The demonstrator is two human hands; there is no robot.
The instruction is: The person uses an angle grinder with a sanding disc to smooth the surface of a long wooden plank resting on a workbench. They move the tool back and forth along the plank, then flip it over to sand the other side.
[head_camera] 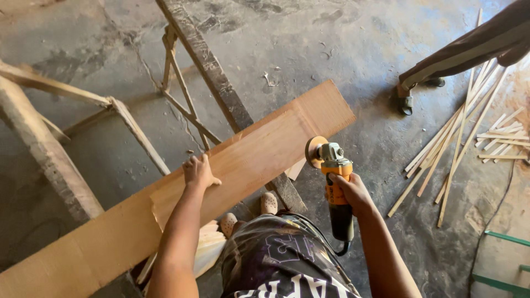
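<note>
- Head view: the right hand (353, 193) is closed around the yellow body of an angle grinder (334, 187), its black rear end and cord pointing back toward the person.
- The grinder's sanding disc (313, 152) stands on edge against the near edge of a long wooden board (243, 165).
- The left hand (199, 172) lies palm down on the board's top face, fingers spread and reaching its far edge, holding nothing.
- The board runs slantwise from lower left to upper right, resting across a dark wooden beam (210, 66) of a rough trestle.
- Two feet in pale shoes (269, 203) show on the floor beneath the board.
- More trestle timbers (38, 138) stand at left on the stained concrete floor (342, 49).
- At right, a loose pile of thin wood strips (464, 138) lies on the floor.
- Another person's leg and sandalled foot (406, 102) enter at upper right, beside the strips.
</note>
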